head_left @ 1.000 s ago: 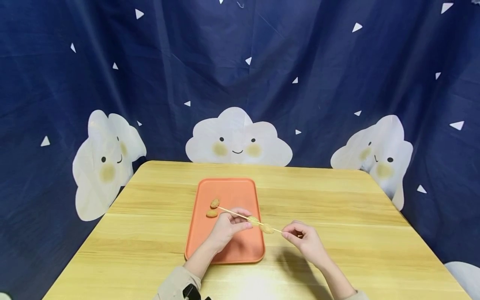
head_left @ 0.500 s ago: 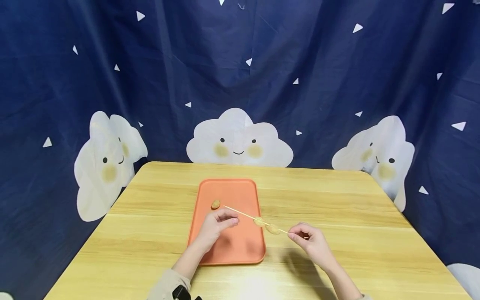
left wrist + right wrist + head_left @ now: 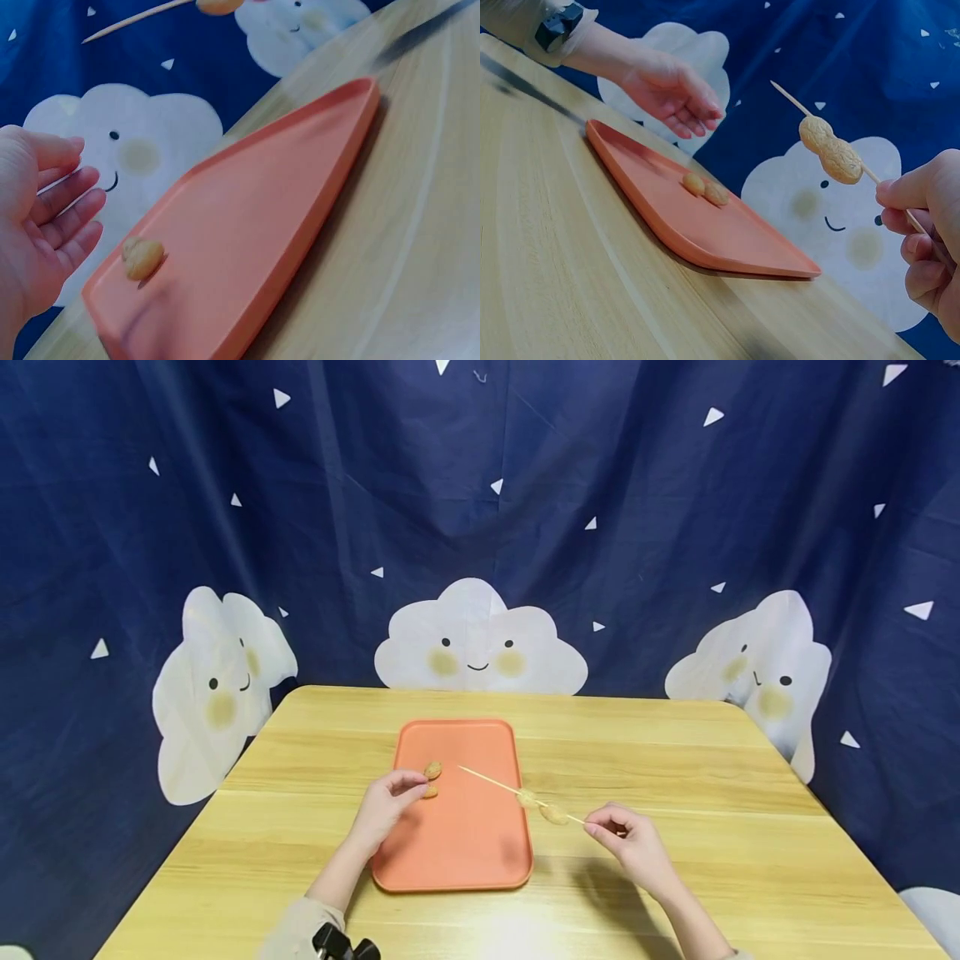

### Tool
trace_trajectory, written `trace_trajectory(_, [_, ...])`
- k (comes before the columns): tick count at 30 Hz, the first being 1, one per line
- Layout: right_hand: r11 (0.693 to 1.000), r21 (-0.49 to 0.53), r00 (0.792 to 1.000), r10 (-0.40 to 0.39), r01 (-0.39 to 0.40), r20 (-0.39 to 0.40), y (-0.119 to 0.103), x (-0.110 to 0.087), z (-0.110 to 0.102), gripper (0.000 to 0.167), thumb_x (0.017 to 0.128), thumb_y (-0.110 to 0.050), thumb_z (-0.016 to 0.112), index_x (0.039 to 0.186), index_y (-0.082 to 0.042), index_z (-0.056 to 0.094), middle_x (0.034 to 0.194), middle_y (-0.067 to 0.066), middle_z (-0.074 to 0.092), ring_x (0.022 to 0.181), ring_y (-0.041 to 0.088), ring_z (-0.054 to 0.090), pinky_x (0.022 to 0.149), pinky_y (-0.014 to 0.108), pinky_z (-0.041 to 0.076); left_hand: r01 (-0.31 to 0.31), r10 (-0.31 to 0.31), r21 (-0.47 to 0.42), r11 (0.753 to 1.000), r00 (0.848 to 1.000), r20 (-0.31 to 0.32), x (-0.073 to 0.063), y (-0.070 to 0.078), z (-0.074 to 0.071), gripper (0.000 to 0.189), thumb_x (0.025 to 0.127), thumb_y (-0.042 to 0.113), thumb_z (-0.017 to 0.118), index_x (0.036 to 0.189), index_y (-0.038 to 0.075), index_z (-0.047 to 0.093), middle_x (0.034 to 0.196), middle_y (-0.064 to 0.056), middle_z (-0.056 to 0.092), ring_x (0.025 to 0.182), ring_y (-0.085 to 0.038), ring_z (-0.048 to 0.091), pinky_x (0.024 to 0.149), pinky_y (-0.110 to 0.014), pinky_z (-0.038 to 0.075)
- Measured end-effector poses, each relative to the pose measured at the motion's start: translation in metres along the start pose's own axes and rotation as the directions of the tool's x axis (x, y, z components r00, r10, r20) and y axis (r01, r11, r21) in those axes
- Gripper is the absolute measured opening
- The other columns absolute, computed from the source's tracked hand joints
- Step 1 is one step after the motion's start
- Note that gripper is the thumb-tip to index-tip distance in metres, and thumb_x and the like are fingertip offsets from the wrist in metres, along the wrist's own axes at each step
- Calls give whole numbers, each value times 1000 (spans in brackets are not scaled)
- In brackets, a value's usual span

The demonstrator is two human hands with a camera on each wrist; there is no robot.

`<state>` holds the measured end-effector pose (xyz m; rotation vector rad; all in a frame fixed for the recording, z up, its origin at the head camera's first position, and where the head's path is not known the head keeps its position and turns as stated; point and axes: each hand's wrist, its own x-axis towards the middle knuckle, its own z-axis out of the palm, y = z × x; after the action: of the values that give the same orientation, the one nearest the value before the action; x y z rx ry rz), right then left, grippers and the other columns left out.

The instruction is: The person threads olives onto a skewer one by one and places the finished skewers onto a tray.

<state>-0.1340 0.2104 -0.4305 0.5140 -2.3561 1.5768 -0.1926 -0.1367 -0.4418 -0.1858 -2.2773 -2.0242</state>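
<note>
My right hand (image 3: 628, 847) pinches a thin wooden skewer (image 3: 790, 97) near one end, its pointed end aimed left over the tray. Two golden-brown, oval, rough-skinned food pieces (image 3: 830, 150) are threaded on it, end to end. My left hand (image 3: 386, 810) hovers above the left part of the orange tray (image 3: 468, 856), fingers loosely bent and nothing held. Two similar loose pieces (image 3: 142, 257) lie close together on the tray just beyond its fingertips. Both wrist views show a space between that hand and those pieces.
The tray lies on a light wood-grain table (image 3: 645, 752). Behind it hangs a dark blue curtain (image 3: 525, 460) with white clouds and triangles. A black device (image 3: 559, 28) is strapped at the left wrist.
My left hand has let go of the skewer and moved left, towards the loose pieces. My right hand has shifted slightly right, carrying the skewer with its two pieces.
</note>
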Motion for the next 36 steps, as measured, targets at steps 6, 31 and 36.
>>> trace_trajectory(6, [999, -36, 1000, -8, 8, -4, 2, -2, -2, 6, 81, 0, 67, 80, -6, 66, 71, -2, 57, 59, 4, 45, 47, 22, 39, 26, -22, 108, 994, 999, -45, 9, -9, -7, 20, 83, 4, 67, 99, -8, 64, 96, -15, 66, 85, -12, 58, 71, -22, 47])
trace_trajectory(31, [999, -48, 1000, -1, 1, -12, 5, -4, -8, 9, 80, 3, 66, 79, -6, 67, 72, -5, 58, 60, 4, 45, 48, 22, 40, -112, 93, 524, 844, 994, 63, 29, -38, -5, 30, 73, 3, 74, 103, -1, 67, 99, -12, 66, 93, -29, 60, 85, -44, 45])
trace_trajectory(36, [999, -48, 1000, -23, 22, -15, 5, -4, -9, 8, 80, 2, 67, 78, -6, 66, 71, -5, 58, 60, 4, 45, 48, 22, 40, -178, 144, 603, 777, 984, 105, 28, -39, -3, 29, 70, 5, 76, 98, 5, 70, 104, -12, 65, 100, -33, 54, 91, -50, 35])
